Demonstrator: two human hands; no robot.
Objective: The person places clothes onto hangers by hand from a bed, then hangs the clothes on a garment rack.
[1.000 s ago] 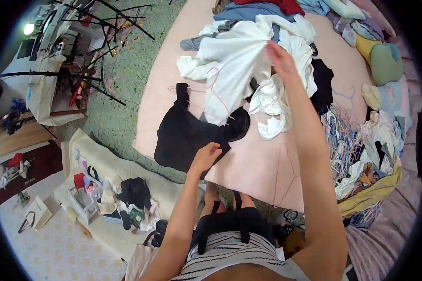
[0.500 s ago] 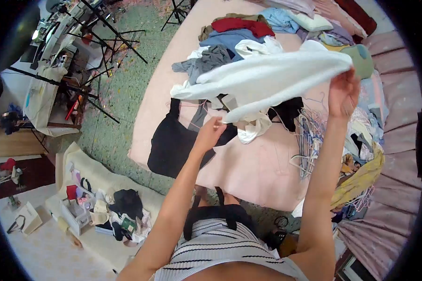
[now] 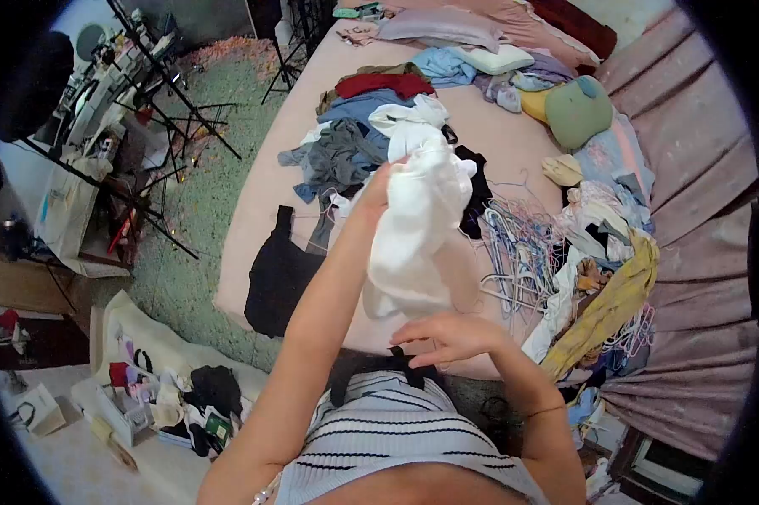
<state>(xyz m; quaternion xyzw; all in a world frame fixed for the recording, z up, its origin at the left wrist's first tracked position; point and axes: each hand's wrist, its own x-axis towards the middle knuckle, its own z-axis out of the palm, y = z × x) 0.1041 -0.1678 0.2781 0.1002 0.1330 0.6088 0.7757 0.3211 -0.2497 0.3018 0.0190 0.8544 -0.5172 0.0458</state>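
Note:
A white garment (image 3: 417,231) hangs bunched over the near middle of the bed. My left hand (image 3: 381,187) grips its upper left side, the fingers partly hidden by the cloth. Below the garment's lower end, close to my waist, my right hand (image 3: 448,337) is held with fingers apart and nothing in them. A black strapped top (image 3: 278,282) lies spread to the left of my left forearm. Just beyond the white garment is a pile with a grey garment (image 3: 341,151) and a red garment (image 3: 388,86).
Several tangled hangers (image 3: 518,248) lie on the pink bed (image 3: 245,227), right of the garment. Beyond them are a green cap (image 3: 579,114) and a yellow cloth (image 3: 611,307). Tripod legs (image 3: 181,139) stand on the left floor. A cream sofa (image 3: 114,324) holds clothes.
The white garment went from stretched wide between both hands to hanging bunched from my left hand. My right hand let go and came down toward my waist. The view shifted too.

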